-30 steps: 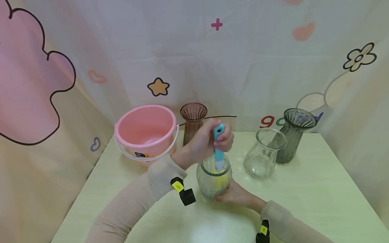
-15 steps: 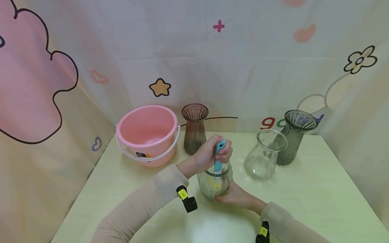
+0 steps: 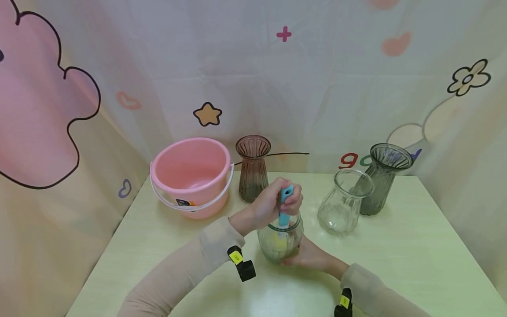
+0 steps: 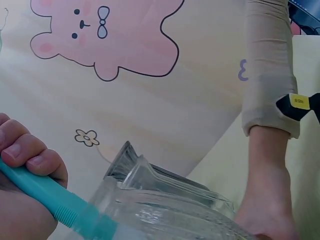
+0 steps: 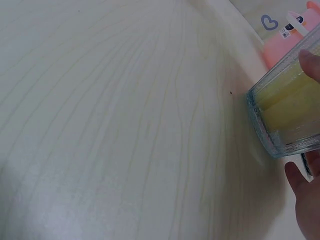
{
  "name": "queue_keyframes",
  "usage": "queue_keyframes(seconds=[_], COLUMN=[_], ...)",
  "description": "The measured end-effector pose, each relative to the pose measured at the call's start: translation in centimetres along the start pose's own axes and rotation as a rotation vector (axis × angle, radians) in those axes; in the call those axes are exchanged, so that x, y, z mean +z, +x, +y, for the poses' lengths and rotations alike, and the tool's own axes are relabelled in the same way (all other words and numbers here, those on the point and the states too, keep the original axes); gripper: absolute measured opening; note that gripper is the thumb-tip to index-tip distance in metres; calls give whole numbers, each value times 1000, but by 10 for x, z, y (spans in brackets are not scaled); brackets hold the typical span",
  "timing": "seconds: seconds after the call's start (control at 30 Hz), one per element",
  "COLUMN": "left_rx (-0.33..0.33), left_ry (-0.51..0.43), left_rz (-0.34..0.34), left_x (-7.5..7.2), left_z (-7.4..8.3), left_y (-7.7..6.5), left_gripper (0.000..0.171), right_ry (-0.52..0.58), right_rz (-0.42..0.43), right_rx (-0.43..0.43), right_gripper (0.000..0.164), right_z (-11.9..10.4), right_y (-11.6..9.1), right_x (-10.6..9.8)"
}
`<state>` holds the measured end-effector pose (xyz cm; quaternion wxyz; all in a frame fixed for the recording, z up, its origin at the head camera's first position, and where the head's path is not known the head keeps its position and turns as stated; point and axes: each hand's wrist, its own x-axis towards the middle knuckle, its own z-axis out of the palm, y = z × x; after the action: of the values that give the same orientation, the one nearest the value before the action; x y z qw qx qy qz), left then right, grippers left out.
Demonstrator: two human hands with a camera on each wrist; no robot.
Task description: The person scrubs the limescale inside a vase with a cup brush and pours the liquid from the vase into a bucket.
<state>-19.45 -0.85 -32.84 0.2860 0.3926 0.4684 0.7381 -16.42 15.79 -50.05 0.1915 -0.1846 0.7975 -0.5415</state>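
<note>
Nearest, the left beige fabric sleeve [image 3: 174, 268] and the right beige fabric sleeve [image 3: 382, 293] enter from the lower corners. 2 black wrist-worn cameras [image 3: 247, 270], 1 per arm, sit at the cuffs.

Beyond the cuffs, the right hand [image 3: 310, 256] clasps a round-bellied, ribbed, clear glass jar [image 3: 272, 252] low on its right side, the grip curled about the glass. The jar is near the front centre of the pale, wood-grained tabletop [image 3: 412, 255], mouth upward; whether its base touches that surface cannot be told. Above the mouth, the left hand [image 3: 273, 204] has its grip wrapped round a turquoise plastic handle [image 4: 47, 200], which runs steeply down into the jar. A soft-looking yellow head [image 5: 287, 102] shows through the glass, inside the jar's lower part.

Farther back, to the right, stands a clear glass vase with a flared body [image 3: 336, 213]. To the left is a round pink plastic bucket [image 3: 190, 163] with a white bail handle [image 5: 297, 24]. Behind the clear vase, partly overlapped by it, is a fluted grey glass vase [image 3: 375, 200]; just right of the bucket is a fluted brownish-pink glass vase [image 3: 252, 174].

Farthest hangs a pale printed curtain [image 3: 336, 110].
</note>
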Motion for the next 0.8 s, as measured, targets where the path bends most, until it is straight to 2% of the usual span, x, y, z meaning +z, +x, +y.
queue_keyframes(seconds=[0.17, 0.4, 0.5, 0.63, 0.8], left_rx=[33, 134, 157, 138, 96], left_ry=[-27, -32, -19, -35, -58], left_rz=[2, -33, -42, -36, -15], left_x=[0, 8, 11, 11, 7], left_z=[16, 56, 67, 65, 43], left_y=[1, 9, 12, 12, 10], left_gripper=[32, 35, 36, 36, 36], right_ry=[35, 73, 82, 82, 63], right_rz=[12, -5, -6, 3, 26], right_rx=[-42, -49, -46, -51, -49], right_gripper=[88, 90, 89, 88, 89], right_z=[0, 3, 2, 2, 3], right_y=[1, 3, 3, 3, 4], right_x=[3, 5, 5, 5, 6])
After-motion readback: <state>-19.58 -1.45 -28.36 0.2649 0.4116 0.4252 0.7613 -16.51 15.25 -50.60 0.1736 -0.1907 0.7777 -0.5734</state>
